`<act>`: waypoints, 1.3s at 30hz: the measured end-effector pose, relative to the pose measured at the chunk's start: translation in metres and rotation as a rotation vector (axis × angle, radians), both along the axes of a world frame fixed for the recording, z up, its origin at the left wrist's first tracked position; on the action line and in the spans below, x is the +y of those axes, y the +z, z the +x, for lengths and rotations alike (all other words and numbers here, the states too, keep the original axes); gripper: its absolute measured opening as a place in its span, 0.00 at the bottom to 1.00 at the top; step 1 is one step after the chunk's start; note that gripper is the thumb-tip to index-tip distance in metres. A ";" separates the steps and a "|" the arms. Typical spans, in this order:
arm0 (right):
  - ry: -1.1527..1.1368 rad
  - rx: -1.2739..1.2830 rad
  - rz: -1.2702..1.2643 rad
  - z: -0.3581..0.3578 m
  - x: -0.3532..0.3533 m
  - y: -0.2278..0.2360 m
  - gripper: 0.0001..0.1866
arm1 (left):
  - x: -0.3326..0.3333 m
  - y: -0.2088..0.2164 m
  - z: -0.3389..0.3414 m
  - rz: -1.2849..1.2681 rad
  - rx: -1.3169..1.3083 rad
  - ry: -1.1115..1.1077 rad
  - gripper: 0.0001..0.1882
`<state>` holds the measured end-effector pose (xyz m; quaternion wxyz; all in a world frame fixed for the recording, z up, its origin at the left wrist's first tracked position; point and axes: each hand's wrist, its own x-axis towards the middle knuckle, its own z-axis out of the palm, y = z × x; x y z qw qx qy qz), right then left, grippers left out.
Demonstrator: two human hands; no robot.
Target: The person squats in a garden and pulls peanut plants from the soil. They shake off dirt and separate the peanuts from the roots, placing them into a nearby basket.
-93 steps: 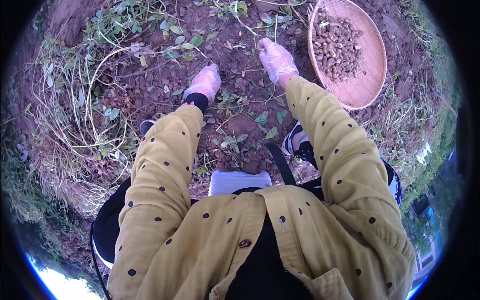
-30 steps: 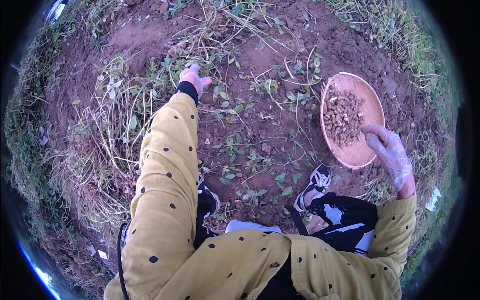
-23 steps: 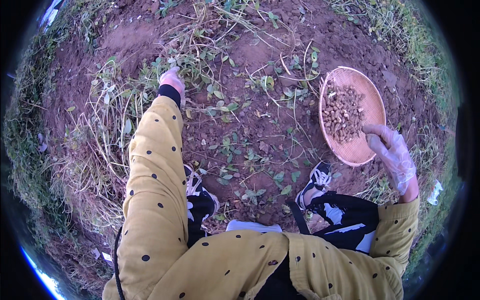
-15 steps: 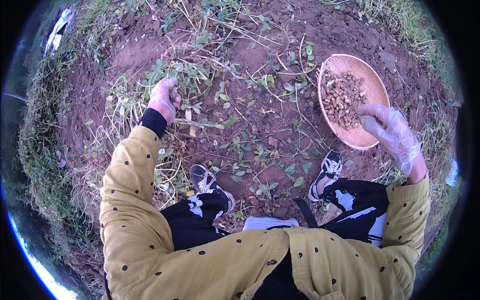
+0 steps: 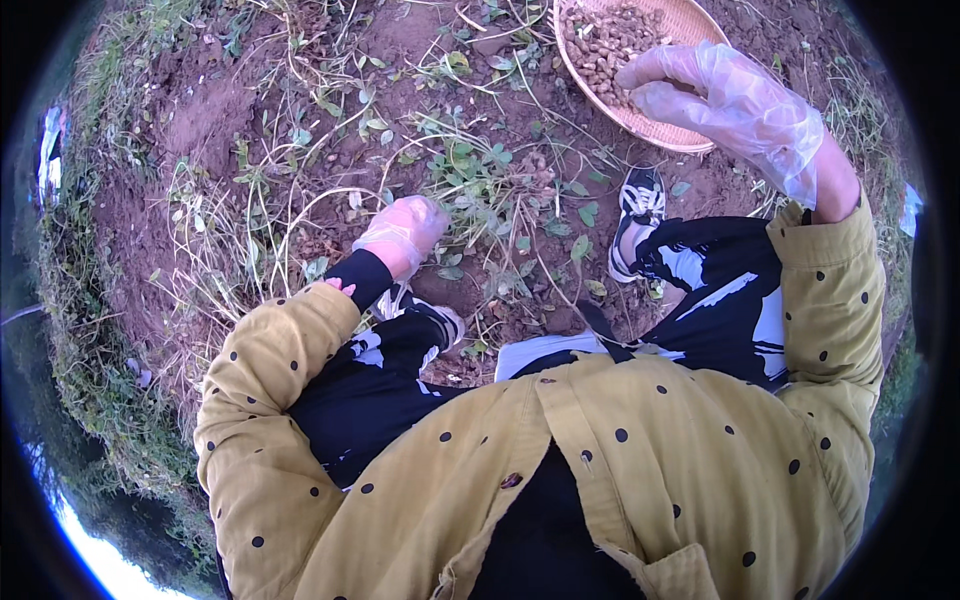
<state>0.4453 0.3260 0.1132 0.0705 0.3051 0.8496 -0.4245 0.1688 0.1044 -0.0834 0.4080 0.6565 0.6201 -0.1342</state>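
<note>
My left hand (image 5: 408,232), in a clear plastic glove, is closed in front of my left shoe. It grips a leafy peanut plant (image 5: 490,185), whose green leaves and long stems spread to the right of the fist; the fingertips are hidden. Over the near right rim of a round woven basket (image 5: 668,134) hovers my right hand (image 5: 740,115), gloved the same way. Its thumb and forefinger are apart, and I see nothing between them. Peanuts in their shells (image 5: 605,50) lie heaped in the basket, just beyond those fingertips.
Reddish-brown soil (image 5: 205,125) bears scattered vines and dry stems (image 5: 290,235). My left shoe (image 5: 440,322) and right shoe (image 5: 640,210) stand apart on the ground. Grass (image 5: 100,370) grows along the left, with a white-and-blue scrap (image 5: 50,150) farther out.
My left hand has come nearer my body and to the right, with the leafy plant. The right hand's fingers have spread over the basket. The whole view has shifted, so the basket sits higher.
</note>
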 end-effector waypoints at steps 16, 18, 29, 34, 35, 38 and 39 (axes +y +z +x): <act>0.047 -0.126 0.122 0.004 0.003 -0.006 0.15 | 0.081 -0.096 0.097 -0.230 0.295 -0.125 0.66; -0.033 -0.108 0.020 0.005 -0.002 -0.004 0.15 | 0.067 -0.097 0.085 -0.264 0.274 -0.059 0.55; 0.181 -0.054 0.111 0.011 -0.021 -0.012 0.17 | 0.058 -0.052 0.017 0.188 -0.175 0.851 0.34; 0.178 -0.098 0.018 -0.019 -0.052 -0.008 0.29 | 0.077 0.056 0.007 0.366 -0.706 1.296 0.26; 0.141 -0.155 -0.019 -0.026 -0.059 -0.009 0.35 | 0.079 0.087 0.016 0.372 -0.823 1.352 0.23; 0.016 -0.051 -0.205 -0.035 -0.079 -0.001 0.49 | 0.074 0.138 0.030 0.308 -1.016 1.410 0.12; -0.037 -0.055 -0.328 -0.036 -0.084 0.014 0.55 | 0.067 0.159 0.042 0.315 -1.036 1.425 0.12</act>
